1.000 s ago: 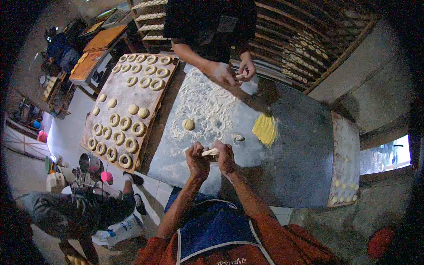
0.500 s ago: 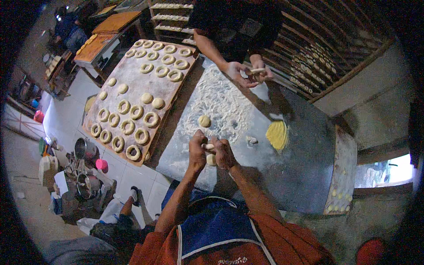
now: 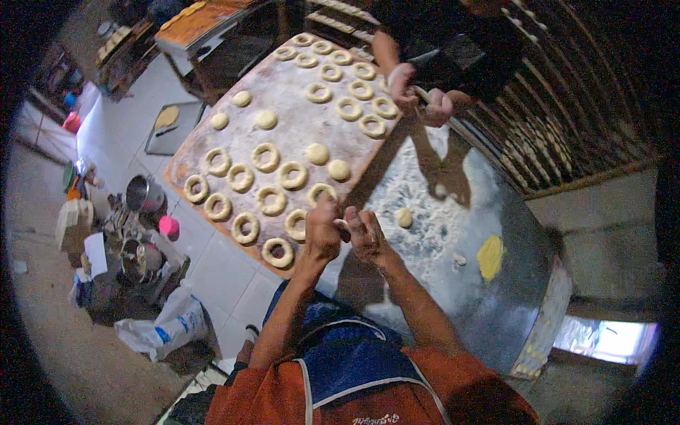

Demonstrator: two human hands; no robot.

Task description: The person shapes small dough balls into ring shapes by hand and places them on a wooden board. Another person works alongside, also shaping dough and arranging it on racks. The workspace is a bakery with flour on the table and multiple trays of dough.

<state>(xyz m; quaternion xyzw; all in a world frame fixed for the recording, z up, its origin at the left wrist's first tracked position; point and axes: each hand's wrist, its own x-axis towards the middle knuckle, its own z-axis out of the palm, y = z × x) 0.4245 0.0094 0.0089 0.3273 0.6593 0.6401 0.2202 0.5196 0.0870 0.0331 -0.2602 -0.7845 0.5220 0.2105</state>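
Note:
My left hand [image 3: 325, 232] and my right hand [image 3: 365, 236] are close together over the edge between the wooden board and the floured table. Their fingers close on a pale piece of dough [image 3: 343, 224], mostly hidden, so its full shape does not show. Left of them, the floury board [image 3: 212, 142] bears several dough rings [image 3: 270, 201], some right beside my left hand. A few round dough balls [image 3: 316, 154] also rest there. Another dough ball [image 3: 404, 217] sits on the floured metal table [image 3: 510, 304], to the right of my right hand.
Across the table, a co-worker's hands [image 3: 425, 103] hold a strip of dough. A yellow smear [image 3: 490, 258] and a small scrap [image 3: 460, 261] are on the table. Slatted racks [image 3: 559, 120] stand behind. Pots [image 3: 145, 193] and a white sack [image 3: 164, 327] are on the floor at left.
The view has turned left, and my hands have moved from over the table to the board's edge, still holding dough. The co-worker's hands have closed in on their dough.

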